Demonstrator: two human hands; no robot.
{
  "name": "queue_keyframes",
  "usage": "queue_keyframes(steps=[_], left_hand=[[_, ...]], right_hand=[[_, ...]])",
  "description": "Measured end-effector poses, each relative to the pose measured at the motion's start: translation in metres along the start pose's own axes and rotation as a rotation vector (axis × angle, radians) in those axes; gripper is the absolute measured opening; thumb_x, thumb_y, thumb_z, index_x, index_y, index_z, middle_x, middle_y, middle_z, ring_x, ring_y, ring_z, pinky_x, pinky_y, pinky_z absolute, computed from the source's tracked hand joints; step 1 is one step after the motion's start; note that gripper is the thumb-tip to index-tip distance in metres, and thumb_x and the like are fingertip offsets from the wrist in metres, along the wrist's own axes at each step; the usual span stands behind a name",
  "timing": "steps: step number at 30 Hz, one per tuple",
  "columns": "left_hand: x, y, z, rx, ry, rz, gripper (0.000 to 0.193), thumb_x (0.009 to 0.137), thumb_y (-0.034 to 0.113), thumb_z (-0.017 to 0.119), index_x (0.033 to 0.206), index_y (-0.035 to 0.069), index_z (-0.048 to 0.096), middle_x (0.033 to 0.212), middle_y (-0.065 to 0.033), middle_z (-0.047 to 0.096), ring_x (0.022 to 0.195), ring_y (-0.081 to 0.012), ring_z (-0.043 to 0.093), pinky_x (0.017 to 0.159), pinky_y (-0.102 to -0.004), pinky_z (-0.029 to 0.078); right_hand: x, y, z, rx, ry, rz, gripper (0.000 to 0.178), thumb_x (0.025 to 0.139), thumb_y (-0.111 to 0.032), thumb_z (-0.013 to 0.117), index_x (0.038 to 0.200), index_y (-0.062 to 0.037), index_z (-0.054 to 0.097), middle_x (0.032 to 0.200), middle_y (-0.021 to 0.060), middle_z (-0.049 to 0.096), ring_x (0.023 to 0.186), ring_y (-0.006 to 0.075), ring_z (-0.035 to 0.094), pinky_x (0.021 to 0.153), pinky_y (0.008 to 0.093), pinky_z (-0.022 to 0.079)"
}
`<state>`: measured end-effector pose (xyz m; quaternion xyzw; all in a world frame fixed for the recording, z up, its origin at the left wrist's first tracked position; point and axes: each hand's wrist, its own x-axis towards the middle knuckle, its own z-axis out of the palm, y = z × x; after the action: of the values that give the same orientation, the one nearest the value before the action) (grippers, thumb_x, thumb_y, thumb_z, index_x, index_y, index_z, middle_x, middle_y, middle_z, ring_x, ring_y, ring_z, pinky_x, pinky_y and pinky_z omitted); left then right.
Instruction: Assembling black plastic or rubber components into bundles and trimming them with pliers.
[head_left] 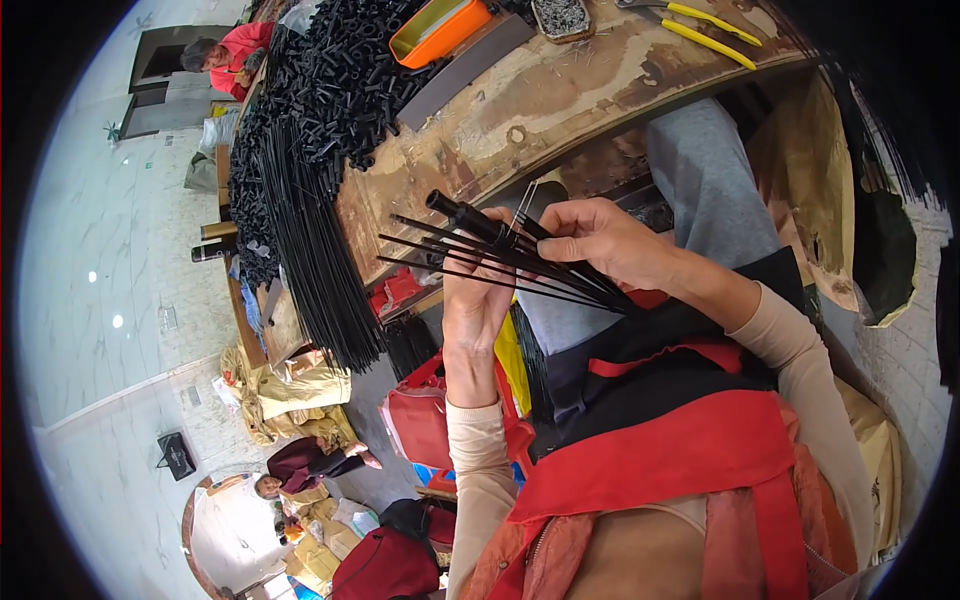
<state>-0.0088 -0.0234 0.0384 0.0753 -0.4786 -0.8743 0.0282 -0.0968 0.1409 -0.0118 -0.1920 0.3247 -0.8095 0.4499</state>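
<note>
- My left hand (472,295) was closed beneath the black tube (478,222), probably to steady it.
- My right hand (605,245), close beside the left, pinched the thin black rods (568,285) between thumb and fingers, seemingly to control their spread; their exact join was hidden.
- Beyond my hands, the table (560,95) carried a heap of short black tubes (335,80), presumably for easy reach.
- Left of my hands, a long rod bundle (310,255) overhung the edge, ends roughly aligned, perhaps for easy picking.

Workshop: scuffed brown wooden workbench (480,135), big heap of short black tubes (330,80), bundle of long thin black rods (312,245), yellow-handled metal pliers (708,43).
</note>
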Motion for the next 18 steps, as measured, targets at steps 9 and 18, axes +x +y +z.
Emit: queue_keyframes(steps=[9,18], left_hand=[[0.000,0.005,-0.002,0.041,0.073,-0.069,0.052,0.081,0.008,0.072,0.127,0.000,0.048,0.110,-0.0080,0.057,0.096,-0.0205,0.061,0.077,-0.0301,0.055],[0.026,-0.027,0.020,0.028,0.185,0.171,0.037,0.101,0.033,0.046,0.122,0.003,0.054,0.113,-0.0080,0.061,0.104,-0.0204,0.058,0.093,-0.0342,0.046]], right_hand=[[0.006,-0.007,-0.003,0.279,-0.087,0.299,0.010,0.088,-0.007,0.067,0.096,-0.0014,0.063,0.087,0.0014,0.064,0.079,0.0101,0.063,0.072,0.0220,0.050],[0.013,0.002,0.011,0.209,0.284,-0.189,0.011,0.085,-0.003,0.068,0.096,-0.0007,0.069,0.093,0.0026,0.068,0.087,0.0080,0.062,0.083,0.0220,0.046]])
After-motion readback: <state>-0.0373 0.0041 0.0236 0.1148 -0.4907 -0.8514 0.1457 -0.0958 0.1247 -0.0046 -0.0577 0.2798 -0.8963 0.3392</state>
